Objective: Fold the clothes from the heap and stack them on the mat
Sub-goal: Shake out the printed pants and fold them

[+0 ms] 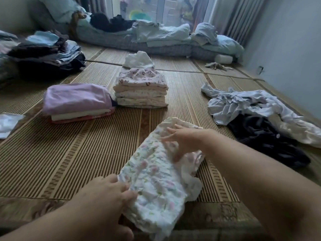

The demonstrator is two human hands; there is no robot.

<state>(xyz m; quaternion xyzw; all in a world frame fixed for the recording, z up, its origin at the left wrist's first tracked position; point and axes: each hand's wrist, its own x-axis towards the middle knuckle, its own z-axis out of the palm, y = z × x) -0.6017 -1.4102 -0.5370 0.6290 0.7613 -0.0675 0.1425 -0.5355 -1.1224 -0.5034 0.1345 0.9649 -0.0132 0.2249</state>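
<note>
A white garment with a small flower print [156, 178] lies partly folded on the woven mat [73, 153] in front of me. My left hand [107, 193] grips its near left edge, fingers curled into the cloth. My right hand [184, 141] lies flat on its far end with the fingers spread. The unfolded heap [257, 119], pale blue and black clothes, sits to the right. Two folded stacks stand ahead: a cream one topped by a heart-print piece [141, 89] and a lilac-topped one [76, 101].
A taller pile of dark and blue folded clothes [46, 54] is at the far left. A white crumpled piece [138, 60] lies behind the cream stack. Bedding [156, 39] runs along the window. The wall [295, 49] closes the right side.
</note>
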